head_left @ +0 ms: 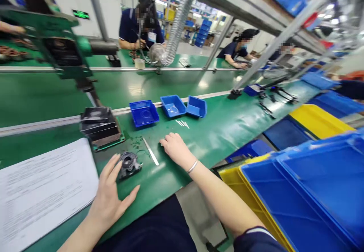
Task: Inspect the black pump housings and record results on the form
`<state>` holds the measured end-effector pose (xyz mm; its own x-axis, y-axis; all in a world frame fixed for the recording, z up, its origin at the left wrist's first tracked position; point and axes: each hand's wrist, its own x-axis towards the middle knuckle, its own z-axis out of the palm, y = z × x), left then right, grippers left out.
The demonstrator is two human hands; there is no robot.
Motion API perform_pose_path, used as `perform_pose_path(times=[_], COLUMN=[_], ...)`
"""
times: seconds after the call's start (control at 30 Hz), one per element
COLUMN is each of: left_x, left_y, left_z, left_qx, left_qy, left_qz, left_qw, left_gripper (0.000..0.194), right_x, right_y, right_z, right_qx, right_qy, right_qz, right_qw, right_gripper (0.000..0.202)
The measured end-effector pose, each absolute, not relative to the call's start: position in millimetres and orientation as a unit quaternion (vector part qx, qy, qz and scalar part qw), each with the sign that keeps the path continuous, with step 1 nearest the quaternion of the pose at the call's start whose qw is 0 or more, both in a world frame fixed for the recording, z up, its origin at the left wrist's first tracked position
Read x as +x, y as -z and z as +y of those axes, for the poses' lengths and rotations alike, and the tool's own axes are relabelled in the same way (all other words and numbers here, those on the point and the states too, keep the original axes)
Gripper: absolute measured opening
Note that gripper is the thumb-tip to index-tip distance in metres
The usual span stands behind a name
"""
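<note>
Left hand lies flat and open on the green mat, fingers spread, gripping nothing, fingertips just beside the dark round metal part; right hand rests palm down with fingers loosely curled, holding nothing, a silver bracelet on its wrist. Between the hands lies a thin metal strip, nearer the right hand; beyond the right hand sit a few small white pieces and three small blue trays. Left of the left hand lies a printed sheet, beyond it a black fixture; big blue and yellow bins to the right of the right arm.
</note>
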<state>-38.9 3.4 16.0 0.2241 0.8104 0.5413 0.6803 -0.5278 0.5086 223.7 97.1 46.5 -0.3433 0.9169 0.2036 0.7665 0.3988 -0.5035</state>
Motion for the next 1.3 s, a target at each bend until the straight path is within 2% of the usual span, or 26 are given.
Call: perform_pose_path(times=[0.07,0.13,0.27,0.3,0.37,0.5,0.67,0.83,0.93,1.0,1.1,1.17,1.23,1.3], left_x=[-37,-38,-38,-38,-37,-38,-39,-39,-39,-40,-41,-42,-43,-43], left_y=[-21,-19,-3,2,7,10,11,11,9,9,8,8,8,9], left_z=[6,9,17,19,23,26,25,25,25,25,24,24,24,23], left_qx=[0.77,0.749,0.697,0.688,0.674,0.665,0.664,0.661,0.662,0.663,0.672,0.685,0.696,0.7], left_qy=[-0.389,-0.392,-0.399,-0.397,-0.392,-0.393,-0.385,-0.377,-0.373,-0.367,-0.356,-0.351,-0.349,-0.343], left_qz=[0.495,0.516,0.547,0.55,0.554,0.562,0.564,0.565,0.564,0.564,0.565,0.56,0.555,0.555], left_qw=[0.106,0.138,0.237,0.26,0.291,0.295,0.304,0.319,0.325,0.328,0.322,0.308,0.292,0.29], left_gripper=[0.089,0.086,0.082,0.082,0.083,0.077,0.078,0.078,0.075,0.075,0.075,0.071,0.067,0.066], right_x=[215,207,182,174,160,141,136,134,140,153,190,223,255,280], right_y=[-51,-58,-64,-63,-59,-55,-53,-47,-59,-69,-78,-73,-61,-46], right_z=[104,103,91,89,88,95,100,98,98,100,103,103,99,91], right_qx=[-0.5,-0.478,-0.409,-0.393,-0.381,-0.391,-0.398,-0.341,-0.273,-0.307,-0.435,-0.501,-0.528,-0.534], right_qy=[-0.188,-0.258,-0.602,-0.66,-0.702,-0.676,-0.613,-0.369,-0.266,-0.238,-0.206,-0.192,-0.209,-0.245], right_qz=[-0.805,-0.783,-0.548,-0.484,-0.43,-0.461,-0.569,-0.807,-0.884,-0.874,-0.776,-0.712,-0.705,-0.735], right_qw=[0.259,0.304,0.413,0.42,0.42,0.421,0.376,0.31,0.271,0.291,0.408,0.454,0.424,0.337], right_gripper=[0.012,0.018,0.032,0.036,0.038,0.032,0.028,0.008,0.016,0.023,0.018,0.017,0.023,0.033])
